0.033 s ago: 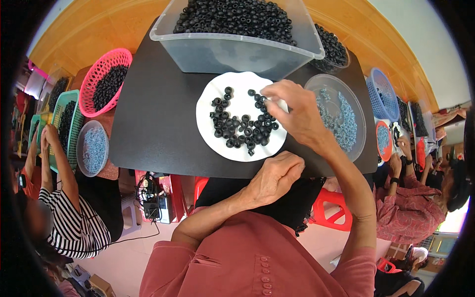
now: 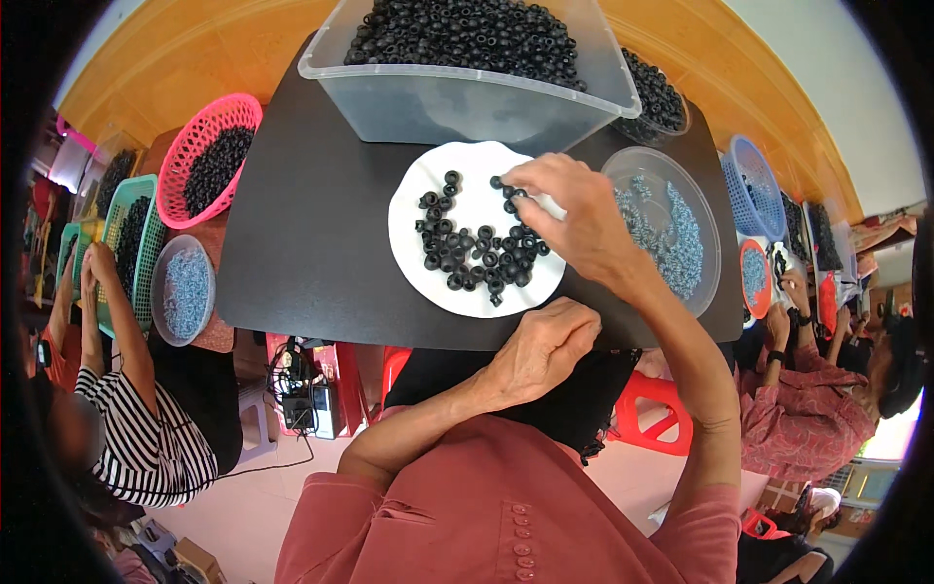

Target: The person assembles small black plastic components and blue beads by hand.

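Small black ring-shaped pieces (image 2: 454, 255) lie on a white wavy-rimmed plate (image 2: 409, 277), in a rough horseshoe with bare plate in its middle. Over the plate's right side my right hand (image 2: 566, 206) reaches, thumb and forefinger bent at the row's upper end, with black pieces showing between the tips. My left hand (image 2: 547, 352) rests at the table's front edge, just below the plate, its fingers curled under; their inside is hidden. Right of the plate stands a round clear tub (image 2: 712, 248) with small pale-blue pieces, partly behind my right wrist.
A big clear bin (image 2: 467, 92) heaped with black pieces stands behind the plate on the dark table (image 2: 302, 224). At the left are a pink basket (image 2: 177, 161) and a bowl (image 2: 163, 326) of blue pieces. A blue basket (image 2: 754, 195) stands right. Other people work on both sides.
My right hand has shifted slightly left and up at the row of black pieces. The left hand stays at the table's edge, and the view has moved a little.
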### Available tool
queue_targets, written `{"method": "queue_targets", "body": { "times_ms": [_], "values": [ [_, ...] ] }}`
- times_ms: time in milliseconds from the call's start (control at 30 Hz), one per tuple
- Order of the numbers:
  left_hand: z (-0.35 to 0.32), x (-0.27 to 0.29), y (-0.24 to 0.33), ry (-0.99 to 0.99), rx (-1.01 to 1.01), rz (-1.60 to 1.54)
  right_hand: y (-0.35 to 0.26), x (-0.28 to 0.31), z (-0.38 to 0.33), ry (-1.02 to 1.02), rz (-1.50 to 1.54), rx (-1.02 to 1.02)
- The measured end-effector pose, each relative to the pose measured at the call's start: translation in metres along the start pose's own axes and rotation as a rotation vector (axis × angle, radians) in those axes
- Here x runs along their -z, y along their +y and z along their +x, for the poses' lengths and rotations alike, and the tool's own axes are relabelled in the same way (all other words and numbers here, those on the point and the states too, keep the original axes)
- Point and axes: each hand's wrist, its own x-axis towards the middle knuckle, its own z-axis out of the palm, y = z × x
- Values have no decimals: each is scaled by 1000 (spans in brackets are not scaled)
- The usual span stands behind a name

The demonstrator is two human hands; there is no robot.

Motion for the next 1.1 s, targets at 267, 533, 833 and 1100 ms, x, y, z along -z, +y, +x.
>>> {"method": "queue_targets", "body": {
  "times_ms": [267,533,833,1100],
  "values": [
    [-1,-1,-2,21,-53,1,-2,-36,36,-167,-105,264],
    [0,-1,1,8,-16,3,2,-36,27,-244,-73,111],
    [0,0,5,-22,104,1,-13,2,-13,38,21,101],
    [-8,-3,6,64,222,-267,-28,32,-88,247,257,-168]
  ]
}}
